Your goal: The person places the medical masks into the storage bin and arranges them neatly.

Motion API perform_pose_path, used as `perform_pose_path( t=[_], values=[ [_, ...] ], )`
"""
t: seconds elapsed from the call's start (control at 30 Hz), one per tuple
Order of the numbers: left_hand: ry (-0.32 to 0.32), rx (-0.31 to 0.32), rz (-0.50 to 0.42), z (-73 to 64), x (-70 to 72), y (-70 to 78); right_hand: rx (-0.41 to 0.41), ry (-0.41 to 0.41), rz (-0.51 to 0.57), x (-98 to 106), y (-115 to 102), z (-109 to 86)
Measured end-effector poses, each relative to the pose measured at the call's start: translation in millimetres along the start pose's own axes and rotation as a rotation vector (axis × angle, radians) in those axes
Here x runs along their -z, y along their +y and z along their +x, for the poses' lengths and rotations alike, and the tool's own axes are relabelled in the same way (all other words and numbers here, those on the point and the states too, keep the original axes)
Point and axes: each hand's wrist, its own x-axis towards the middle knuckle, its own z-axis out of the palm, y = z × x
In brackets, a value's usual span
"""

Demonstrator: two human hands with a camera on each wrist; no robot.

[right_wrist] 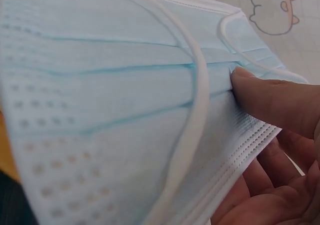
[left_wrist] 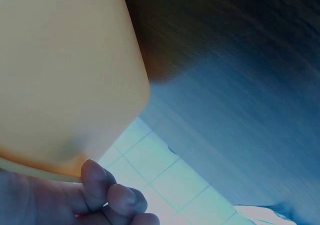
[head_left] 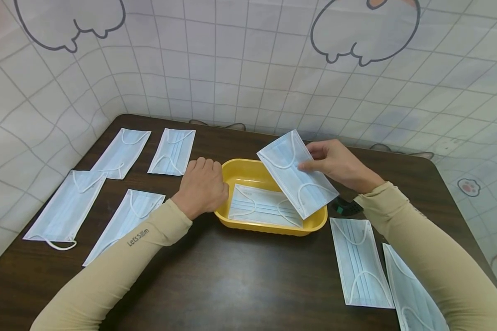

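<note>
A yellow plastic basket [head_left: 273,227] stands near the middle of the table, with a light blue face mask [head_left: 252,207] lying flat in it. My left hand [head_left: 204,186] grips the basket's left rim, fingers curled over it; the left wrist view shows the fingertips [left_wrist: 122,195] at the edge of the basket wall [left_wrist: 65,75]. Above the basket's right side, my right hand [head_left: 337,163] pinches another face mask [head_left: 291,172] by its edge, thumb on the near face. That mask [right_wrist: 125,85] is tilted, its white ear loops hanging across it.
Several face masks lie on the dark wooden table [head_left: 232,280]: a group at left, including one mask [head_left: 171,151] behind my left hand, and two at right, one mask [head_left: 362,262] beside my sleeve. A small black object [head_left: 345,207] sits right of the basket. A tile-patterned cloth [head_left: 240,69] hangs behind.
</note>
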Motion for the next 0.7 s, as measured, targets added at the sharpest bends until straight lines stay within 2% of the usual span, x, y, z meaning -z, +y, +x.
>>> perform_pose_path(
  t=[0.3, 0.7],
  values=[
    [0.011, -0.005, -0.009, -0.3, 0.2, -0.7, -0.002, -0.042, -0.011, -7.0, -3.1, 3.9],
    [-0.001, -0.006, -0.004, -0.7, 0.4, -0.9, 0.032, -0.142, 0.047, -16.4, -2.7, 14.5]
  ],
)
